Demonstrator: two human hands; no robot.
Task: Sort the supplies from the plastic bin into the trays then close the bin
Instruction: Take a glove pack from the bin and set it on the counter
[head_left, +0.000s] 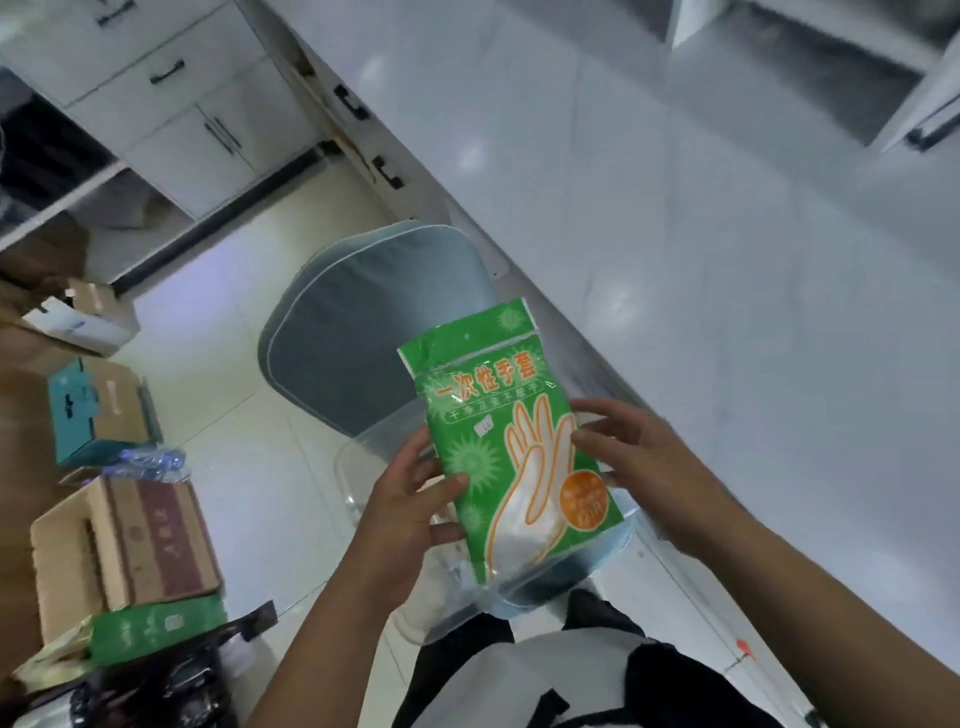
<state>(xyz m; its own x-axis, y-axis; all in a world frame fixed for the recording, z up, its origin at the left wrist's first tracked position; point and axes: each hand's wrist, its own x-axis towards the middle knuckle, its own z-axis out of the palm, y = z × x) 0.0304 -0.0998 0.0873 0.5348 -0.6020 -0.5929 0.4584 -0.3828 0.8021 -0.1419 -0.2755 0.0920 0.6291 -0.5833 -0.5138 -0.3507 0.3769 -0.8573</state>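
Here both hands (415, 499) (639, 457) clasp the glove packet (514, 447).

floor (249, 467): pale tiles | on it: cardboard boxes (124, 540), plastic bin (363, 332)

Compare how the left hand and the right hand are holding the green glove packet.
The left hand grips the green glove packet at its left edge, thumb across the front. The right hand touches the right edge with fingertips, its thumb hidden. The left hand sits lower on the packet than the right. Both are bare and on the packet.
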